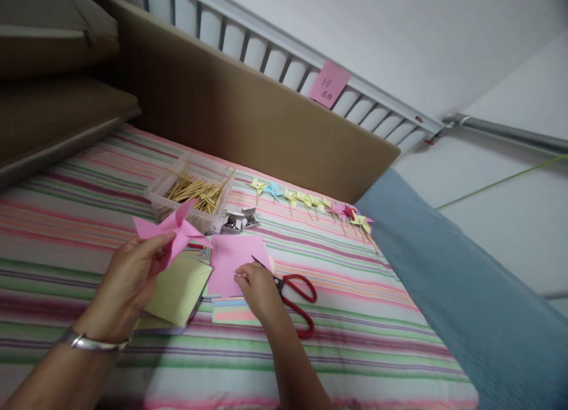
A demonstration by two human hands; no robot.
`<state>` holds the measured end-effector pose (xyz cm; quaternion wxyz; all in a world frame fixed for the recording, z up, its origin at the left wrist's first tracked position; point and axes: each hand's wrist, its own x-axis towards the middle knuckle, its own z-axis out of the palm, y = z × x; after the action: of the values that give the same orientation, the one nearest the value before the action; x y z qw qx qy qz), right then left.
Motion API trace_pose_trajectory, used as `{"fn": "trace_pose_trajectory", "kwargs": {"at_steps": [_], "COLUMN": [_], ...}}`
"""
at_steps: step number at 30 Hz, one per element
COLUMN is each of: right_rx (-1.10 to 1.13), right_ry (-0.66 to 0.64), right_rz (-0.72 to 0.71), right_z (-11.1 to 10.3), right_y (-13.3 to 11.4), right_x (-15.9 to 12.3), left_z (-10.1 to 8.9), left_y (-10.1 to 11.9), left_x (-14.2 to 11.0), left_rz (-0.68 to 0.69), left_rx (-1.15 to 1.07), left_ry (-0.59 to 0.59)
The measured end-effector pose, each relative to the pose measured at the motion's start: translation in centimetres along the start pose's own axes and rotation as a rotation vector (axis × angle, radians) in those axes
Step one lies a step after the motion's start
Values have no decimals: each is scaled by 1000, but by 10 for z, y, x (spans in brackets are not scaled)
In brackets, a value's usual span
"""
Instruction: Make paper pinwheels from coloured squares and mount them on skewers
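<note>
My left hand [133, 274] is closed on a pink paper pinwheel [175, 229], held up above a pale green sheet [180, 289]. My right hand [257, 289] rests with bent fingers on a pink square sheet [233, 262] that tops a stack of coloured papers [231, 312]. Red-handled scissors [297, 300] lie right beside that hand, their blades partly under it. A clear plastic box of wooden sticks [195, 191] stands just behind the pinwheel. A small open box of pins [237, 220] sits next to it.
A row of several finished pinwheels [310, 203] lies on the striped cloth [355, 315] towards the back right. A brown board [248, 114] and white railing with a pink note [329, 83] stand behind. A blue cushion [461, 291] borders the right.
</note>
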<state>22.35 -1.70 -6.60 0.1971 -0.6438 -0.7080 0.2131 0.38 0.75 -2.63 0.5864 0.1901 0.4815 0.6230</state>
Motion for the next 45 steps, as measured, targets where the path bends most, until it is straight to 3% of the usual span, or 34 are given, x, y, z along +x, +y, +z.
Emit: {"fn": "trace_pose_trajectory", "kwargs": {"at_steps": [11, 16, 23, 26, 35, 45], "right_rx": [-8, 34, 511, 588, 523, 499], "right_ry": [-3, 25, 210, 215, 229, 214], "right_rz": [-47, -47, -99, -112, -86, -50], "right_z": [7, 4, -28, -31, -24, -26], "right_y": [-9, -10, -30, -44, -44, -39], "right_x": [0, 0, -7, -14, -17, -15], "left_z": [10, 12, 18, 27, 43, 45], "left_y": [-9, -12, -21, -29, -52, -51], "left_x": [-14, -15, -17, -24, -37, -40], "left_rz": [-140, -134, -134, -164, -91, -89], "left_rx": [24, 42, 36, 59, 144, 146], "left_ry": [-173, -162, -136, -203, -337, -348]}}
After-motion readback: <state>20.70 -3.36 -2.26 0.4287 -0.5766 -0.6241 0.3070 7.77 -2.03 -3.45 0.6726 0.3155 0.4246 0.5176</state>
